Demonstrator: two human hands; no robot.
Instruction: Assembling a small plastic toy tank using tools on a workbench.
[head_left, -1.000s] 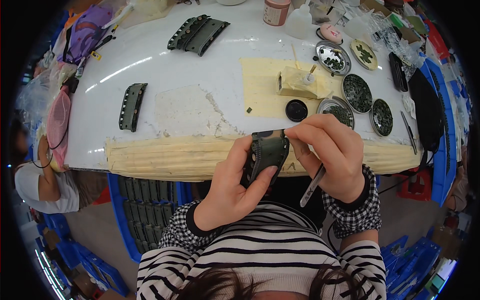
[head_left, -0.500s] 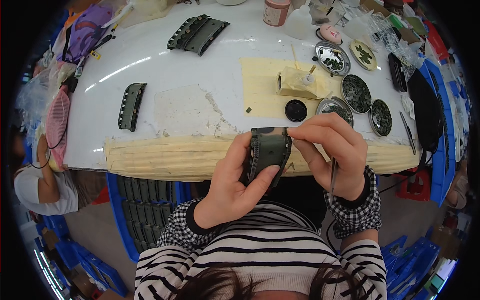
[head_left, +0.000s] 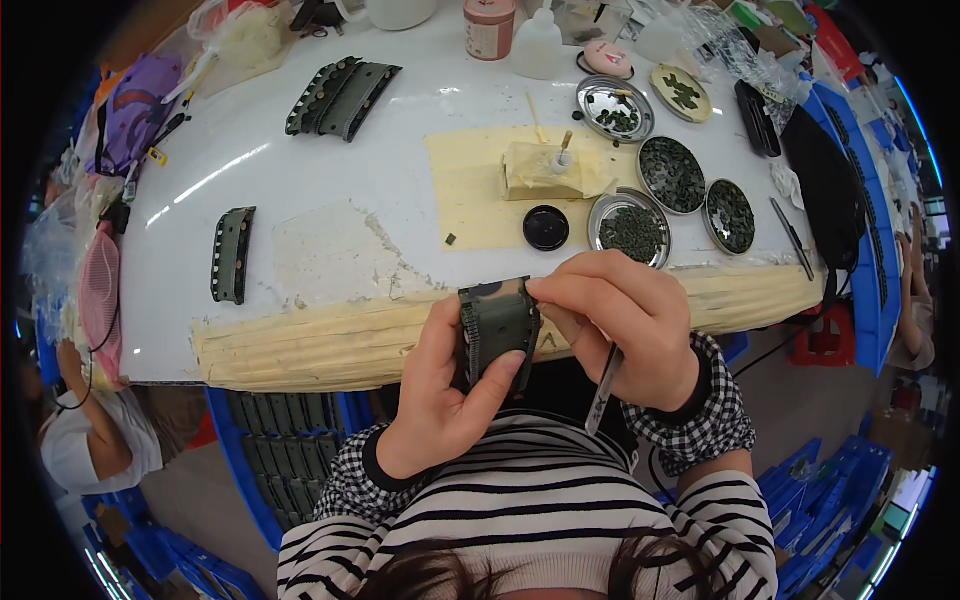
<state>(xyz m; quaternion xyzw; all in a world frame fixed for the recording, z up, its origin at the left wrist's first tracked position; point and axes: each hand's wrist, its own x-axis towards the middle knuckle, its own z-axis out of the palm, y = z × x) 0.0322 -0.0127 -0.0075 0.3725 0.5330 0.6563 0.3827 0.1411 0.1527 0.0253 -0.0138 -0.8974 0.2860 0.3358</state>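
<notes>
My left hand (head_left: 430, 415) is closed round a dark green curved plastic part (head_left: 497, 335) with ridged edges, its thumb lying across the lower face. The part is held upright above the near edge of the table. My right hand (head_left: 630, 325) pinches at the part's upper right corner with thumb and forefinger; whether a tiny piece is between the fingertips I cannot make out. A slim metal tool (head_left: 604, 390), perhaps tweezers, is tucked in the same hand and points down toward my body.
More green parts lie on the white table: a single one (head_left: 233, 255) at left, a group (head_left: 342, 98) farther back. Round dishes of small dark green pieces (head_left: 672, 175) stand at right, near a tape-covered block (head_left: 540, 172) and black lid (head_left: 545, 228). Below the table sits a blue crate (head_left: 235, 440).
The whole view has shifted, so the table things appear farther left and lower. Both hands keep their hold on the part. The metal tool has tilted and more of it shows.
</notes>
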